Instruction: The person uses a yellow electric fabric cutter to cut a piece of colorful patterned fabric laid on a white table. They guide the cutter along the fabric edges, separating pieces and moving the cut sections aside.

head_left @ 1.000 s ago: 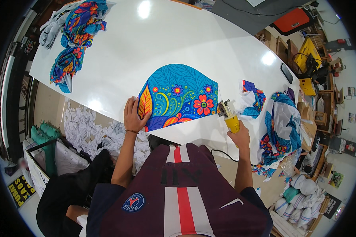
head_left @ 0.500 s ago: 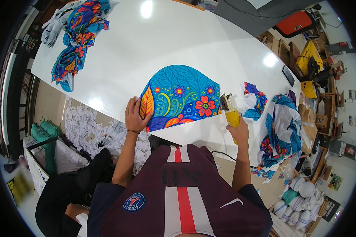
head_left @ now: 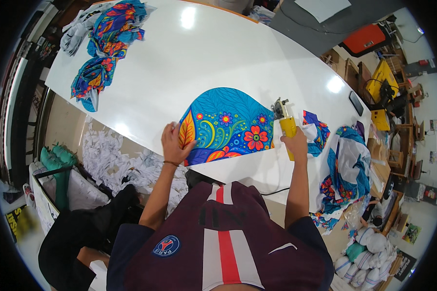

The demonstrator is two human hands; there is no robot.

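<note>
Fabric panel (head_left: 226, 125), the blue floral one with a domed top edge, lies flat near the front edge of the white table (head_left: 189, 63), close enough for both arms to reach. From the head camera I see my left hand (head_left: 176, 145) spread open, palm down on the panel's left corner, apparently pinning it so it cannot slide. My right hand (head_left: 295, 144) is wrapped shut around the yellow handle of a small electric cutter (head_left: 284, 119), whose head sits at the panel's right edge; I cannot tell if the blade touches cloth. Printed offcuts (head_left: 315, 131) lie just right of it, and paper scraps (head_left: 116, 160) litter the floor.
</note>
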